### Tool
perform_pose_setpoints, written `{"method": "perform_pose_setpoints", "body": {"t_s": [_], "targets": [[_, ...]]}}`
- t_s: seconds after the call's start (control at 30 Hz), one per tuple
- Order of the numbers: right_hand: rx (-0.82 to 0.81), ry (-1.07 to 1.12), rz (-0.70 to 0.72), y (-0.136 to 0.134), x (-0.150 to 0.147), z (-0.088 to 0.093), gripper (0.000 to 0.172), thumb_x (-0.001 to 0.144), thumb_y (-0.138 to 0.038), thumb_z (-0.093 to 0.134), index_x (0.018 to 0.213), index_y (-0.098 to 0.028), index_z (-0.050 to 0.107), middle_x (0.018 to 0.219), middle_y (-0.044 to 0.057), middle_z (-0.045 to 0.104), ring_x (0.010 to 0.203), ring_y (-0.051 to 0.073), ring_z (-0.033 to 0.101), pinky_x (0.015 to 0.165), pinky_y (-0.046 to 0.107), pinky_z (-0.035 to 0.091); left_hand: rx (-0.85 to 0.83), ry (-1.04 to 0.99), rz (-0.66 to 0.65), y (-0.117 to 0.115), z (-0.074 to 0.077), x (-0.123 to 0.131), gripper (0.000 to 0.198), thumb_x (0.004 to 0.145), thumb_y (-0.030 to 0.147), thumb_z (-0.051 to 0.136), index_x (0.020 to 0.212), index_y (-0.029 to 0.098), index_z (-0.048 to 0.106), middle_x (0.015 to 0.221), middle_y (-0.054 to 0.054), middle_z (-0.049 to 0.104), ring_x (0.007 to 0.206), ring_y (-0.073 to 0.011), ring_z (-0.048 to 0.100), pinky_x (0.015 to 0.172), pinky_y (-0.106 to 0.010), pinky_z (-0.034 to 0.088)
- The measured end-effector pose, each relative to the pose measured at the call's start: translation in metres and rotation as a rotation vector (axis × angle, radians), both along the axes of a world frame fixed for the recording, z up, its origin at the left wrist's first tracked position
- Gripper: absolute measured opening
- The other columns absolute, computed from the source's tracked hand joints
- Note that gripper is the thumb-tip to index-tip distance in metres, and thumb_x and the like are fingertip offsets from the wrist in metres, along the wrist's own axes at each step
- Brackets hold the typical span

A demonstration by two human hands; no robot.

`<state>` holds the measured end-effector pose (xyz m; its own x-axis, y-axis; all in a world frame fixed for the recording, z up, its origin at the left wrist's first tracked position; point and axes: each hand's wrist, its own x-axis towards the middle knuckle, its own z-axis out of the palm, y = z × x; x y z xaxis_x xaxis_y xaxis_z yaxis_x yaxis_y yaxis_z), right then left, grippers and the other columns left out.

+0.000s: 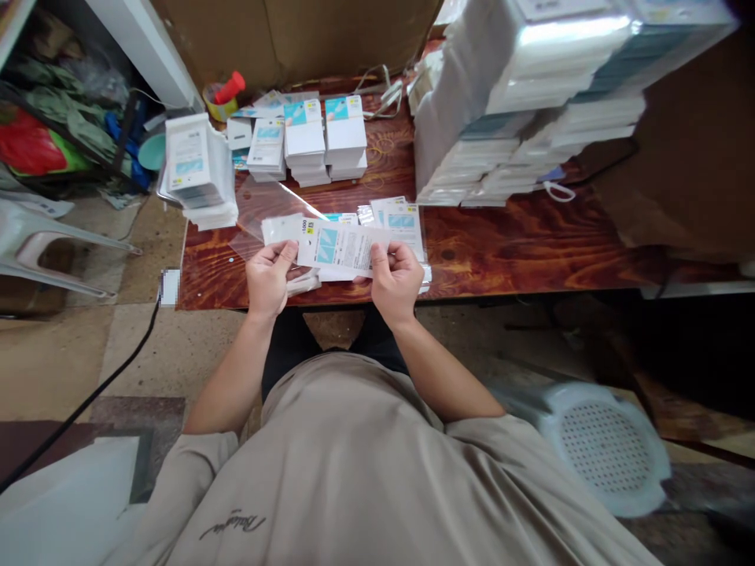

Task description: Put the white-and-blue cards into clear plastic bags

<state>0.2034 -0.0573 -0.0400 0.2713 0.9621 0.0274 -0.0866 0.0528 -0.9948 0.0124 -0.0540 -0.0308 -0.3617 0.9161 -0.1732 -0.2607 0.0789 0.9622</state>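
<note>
A white printed card (pixel 348 247) with a light-blue picture and a hole near one end is held level above the table's front edge. My left hand (pixel 270 273) pinches its left end between thumb and fingers. At the other end my right hand (pixel 396 275) grips it, thumb on top. Whether the card sits in a clear sleeve I cannot tell. Beneath and behind it lie more cards (pixel 402 222) and a white packet (pixel 281 229), partly hidden by the held card. A clear plastic sheet (pixel 277 200) lies just beyond my left hand.
Stacks of white-and-blue cards (pixel 304 135) stand at the table's back. Bundled packets (pixel 197 169) sit at the left end, and a tall pile of packed bundles (pixel 501 118) rises on the right. Plastic stools (pixel 607 448) flank me. A red-handled object (pixel 229 88) stands at the back left.
</note>
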Motion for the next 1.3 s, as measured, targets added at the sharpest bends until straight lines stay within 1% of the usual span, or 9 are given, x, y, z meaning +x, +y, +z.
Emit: {"method": "perform_pose_setpoints", "body": {"t_s": [0.2,0.43,0.67,0.8,0.93,1.03,1.13,1.23,1.3], "targets": [[-0.017,0.114,-0.012,-0.011,-0.017,-0.006,0.045,0.087,-0.068,0.069,0.089,-0.026,0.053,0.07,-0.006,0.064,0.047,0.012,0.063,0.042,0.025,0.053,-0.036,-0.051,-0.067,-0.011,0.002,0.006,0.05,0.067,0.059,0.091,0.084,0.017,0.07,0.074,-0.005,0.075,0.072,-0.0229,0.078,0.074,-0.04,0.068],[-0.094,0.041,0.466,-0.01,-0.003,-0.001,0.046,0.081,-0.06,0.081,0.067,-0.019,0.064,0.053,-0.003,0.061,0.045,0.009,0.052,0.041,0.022,0.042,0.103,-0.16,0.043,-0.003,0.013,-0.003,0.05,0.061,0.049,0.096,0.094,0.022,0.07,0.098,-0.006,0.081,0.097,-0.0262,0.079,0.089,-0.042,0.064],[-0.152,0.207,0.274,-0.01,-0.023,0.002,0.055,0.068,-0.057,0.091,0.073,-0.025,0.046,0.052,-0.006,0.062,0.043,0.013,0.057,0.042,0.024,0.047,0.089,-0.184,-0.071,-0.011,0.015,0.029,0.047,0.062,0.047,0.097,0.093,0.02,0.073,0.103,-0.008,0.081,0.106,-0.0288,0.077,0.089,-0.04,0.063],[-0.023,0.001,0.199,0.0,-0.019,-0.008,0.047,0.064,-0.053,0.092,0.08,-0.022,0.061,0.07,-0.004,0.067,0.059,0.011,0.059,0.053,0.023,0.048,0.036,-0.194,-0.138,-0.015,0.006,0.034,0.047,0.064,0.047,0.096,0.095,0.02,0.074,0.105,-0.009,0.081,0.102,-0.0276,0.078,0.088,-0.04,0.063],[-0.037,0.025,0.284,0.017,0.007,-0.011,0.047,0.072,-0.051,0.085,0.103,-0.02,0.07,0.086,0.001,0.073,0.073,0.014,0.065,0.066,0.027,0.054,-0.016,0.108,-0.297,-0.007,0.002,0.02,0.047,0.075,0.057,0.086,0.1,0.019,0.074,0.105,-0.012,0.08,0.101,-0.0306,0.076,0.09,-0.044,0.061],[-0.009,-0.039,0.08,0.034,0.039,-0.021,0.041,0.076,-0.05,0.08,0.1,-0.018,0.071,0.082,0.002,0.072,0.068,0.015,0.063,0.067,0.03,0.054,-0.104,0.719,-0.069,0.006,0.002,-0.002,0.047,0.09,0.058,0.069,0.116,0.018,0.07,0.116,-0.017,0.075,0.114,-0.0345,0.071,0.104,-0.05,0.053],[-0.023,-0.309,-0.159,0.048,0.074,-0.039,0.038,0.079,-0.047,0.073,0.101,-0.017,0.069,0.082,0.005,0.071,0.072,0.019,0.064,0.071,0.036,0.055,-0.306,1.238,0.052,0.022,-0.003,-0.033,0.063,0.081,0.048,0.08,0.128,0.01,0.063,0.137,-0.028,0.064,0.137,-0.0425,0.055,0.117,-0.054,0.039],[0.035,-0.777,-0.277,0.049,0.086,-0.048,0.036,0.084,-0.042,0.067,0.108,-0.015,0.069,0.104,0.016,0.074,0.097,0.03,0.067,0.091,0.05,0.054,-0.5,1.229,-0.12,0.036,-0.012,-0.059,0.064,0.073,0.049,0.084,0.122,0.012,0.065,0.125,-0.023,0.071,0.119,-0.0385,0.067,0.102,-0.047,0.05],[0.19,-0.976,-0.189,0.042,0.075,-0.043,0.034,0.091,-0.041,0.063,0.112,-0.016,0.071,0.118,0.019,0.073,0.112,0.033,0.064,0.102,0.053,0.049,-0.535,1.189,-0.161,0.042,-0.017,-0.069,0.053,0.071,0.049,0.085,0.109,0.016,0.068,0.112,-0.016,0.075,0.103,-0.0323,0.071,0.09,-0.04,0.052]]}}
